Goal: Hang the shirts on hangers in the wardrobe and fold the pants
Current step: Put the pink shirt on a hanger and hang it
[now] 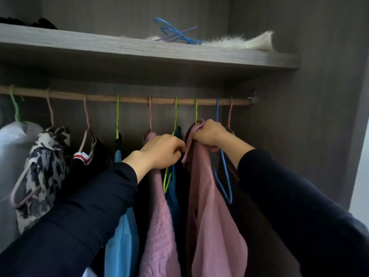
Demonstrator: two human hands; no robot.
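Observation:
A dusty pink shirt (209,206) hangs from a green hanger (196,110) on the wooden rail (131,99). My right hand (209,134) grips the shirt's collar at the top, just under the hanger's hook. My left hand (159,151) pinches the collar's left edge, in front of another green hanger (169,172). To the left hang a fuzzy pink top (159,226) and a blue garment (121,236). Both arms wear dark sleeves.
An empty blue hanger (224,176) and a pink hanger (231,116) hang right of the shirt, near the wardrobe's side wall (299,126). More clothes hang at the left, among them a patterned garment (43,166). The shelf (99,45) above holds loose blue and purple hangers (175,32) and white fur (239,43).

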